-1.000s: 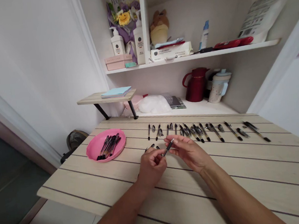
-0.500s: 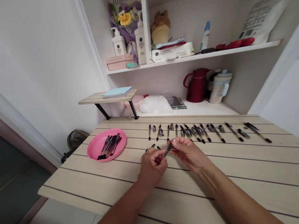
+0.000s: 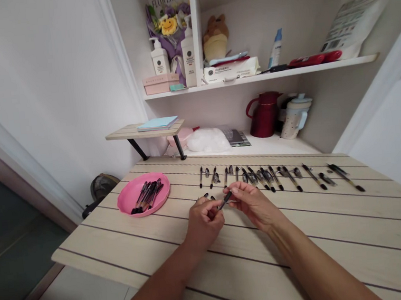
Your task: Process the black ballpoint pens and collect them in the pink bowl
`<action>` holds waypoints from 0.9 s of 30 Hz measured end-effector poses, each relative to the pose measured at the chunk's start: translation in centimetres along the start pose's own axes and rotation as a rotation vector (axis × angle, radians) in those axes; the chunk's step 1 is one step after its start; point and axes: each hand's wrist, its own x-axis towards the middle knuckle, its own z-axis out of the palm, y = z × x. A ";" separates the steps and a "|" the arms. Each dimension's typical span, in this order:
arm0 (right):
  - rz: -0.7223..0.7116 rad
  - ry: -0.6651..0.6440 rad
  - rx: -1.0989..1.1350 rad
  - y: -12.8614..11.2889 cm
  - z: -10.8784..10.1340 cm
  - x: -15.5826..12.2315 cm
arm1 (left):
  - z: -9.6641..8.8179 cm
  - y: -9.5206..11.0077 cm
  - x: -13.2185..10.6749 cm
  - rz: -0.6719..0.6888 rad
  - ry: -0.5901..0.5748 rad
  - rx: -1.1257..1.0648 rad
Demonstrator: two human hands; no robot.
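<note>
Between my hands, over the middle of the table, is a dark pen (image 3: pixel 224 200), tilted up to the right. My left hand (image 3: pixel 204 216) is closed round its lower end. The fingers of my right hand (image 3: pixel 251 202) pinch its upper end; whether they grip a separate cap there I cannot tell. Beyond my hands, a row of uncapped pens (image 3: pixel 289 179) with loose black caps (image 3: pixel 326 179) lies across the table. A few dark pieces, partly hidden, lie just behind my left hand. To the left, a pink plate (image 3: pixel 125 206) holds several capped pens (image 3: pixel 148 195).
The slatted wooden table (image 3: pixel 132 248) has its left edge near the plate. A small raised stand (image 3: pixel 127 132) with blue paper (image 3: pixel 157 123) is at the back left. Behind are a red jug (image 3: pixel 264 114), a pale tumbler (image 3: pixel 295 117) and a loaded white shelf (image 3: pixel 268 77).
Almost nothing differs. My right fingers have shifted slightly at the pen's upper end, showing a little more of it; the pens on the table and plate stay put.
</note>
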 end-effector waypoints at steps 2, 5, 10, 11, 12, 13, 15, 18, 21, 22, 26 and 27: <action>0.002 -0.038 0.007 0.0 0.0 0.0 | 0.0 0.0 0.0 -0.007 -0.004 0.001; -0.022 -0.001 -0.006 0.1 0.0 0.0 | 0.0 -0.1 0.0 0.024 -0.009 0.028; 0.010 0.034 -0.019 0.3 0.3 -0.1 | -0.1 -0.4 0.2 0.046 -0.001 0.062; 0.016 0.023 -0.015 0.3 0.4 -0.1 | -0.1 -0.4 0.2 0.045 0.005 0.062; 0.014 0.013 -0.014 0.3 0.4 -0.1 | -0.1 -0.4 0.3 0.042 0.012 0.060; 0.006 0.008 -0.017 0.2 0.4 -0.1 | -0.1 -0.4 0.3 0.037 0.016 0.057; -0.014 0.018 -0.042 0.3 0.4 0.0 | -0.2 -0.4 0.3 0.028 0.014 0.048; -0.001 0.025 -0.075 0.3 0.0 0.2 | -0.4 -0.3 0.5 -0.007 0.038 0.020; 0.005 0.031 -0.105 0.3 -0.2 0.5 | -0.7 -0.4 0.8 -0.092 0.143 -0.055; -0.003 0.052 -0.127 0.3 -0.2 0.6 | -0.8 -0.5 0.9 -0.130 0.175 -0.095; -0.035 0.135 -0.279 0.4 0.6 1.1 | -0.8 -0.7 1.1 -0.287 0.164 -0.258; -0.029 0.117 -0.292 0.4 0.9 1.1 | -0.8 -0.7 1.1 -0.309 0.140 -0.279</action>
